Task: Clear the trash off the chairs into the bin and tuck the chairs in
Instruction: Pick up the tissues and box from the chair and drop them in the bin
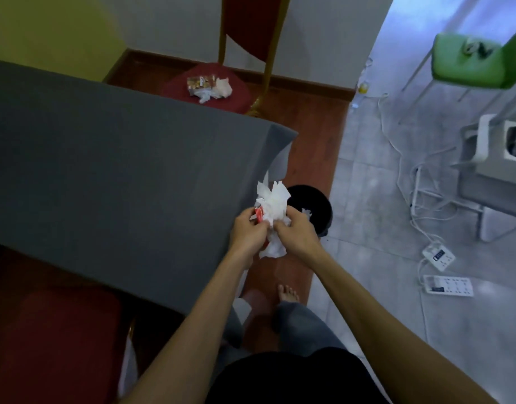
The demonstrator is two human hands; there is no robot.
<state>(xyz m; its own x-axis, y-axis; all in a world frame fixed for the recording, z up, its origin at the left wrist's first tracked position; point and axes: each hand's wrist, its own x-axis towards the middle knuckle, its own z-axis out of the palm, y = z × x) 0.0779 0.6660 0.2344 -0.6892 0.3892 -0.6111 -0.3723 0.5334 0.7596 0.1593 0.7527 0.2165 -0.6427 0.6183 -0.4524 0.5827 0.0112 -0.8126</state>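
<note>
Both hands hold one bundle of crumpled white tissue and a red wrapper [272, 204] just past the table's corner. My left hand [246, 230] grips its left side and my right hand [296, 233] grips its right side. Right behind the bundle a black bin [318, 204] stands on the floor with a scrap of white paper inside. Farther off, a red chair [236, 91] with a gold frame carries a pile of wrappers and tissue [209, 85] on its seat. Another red chair seat [55, 339] shows at bottom left, half under the table.
A table under a grey cloth [120, 176] fills the left side. To the right lie white power strips [439, 256] and cables on tiled floor. A green stool [469, 61] and a white unit [501, 147] stand at the right. My bare foot [287, 293] is on the floor.
</note>
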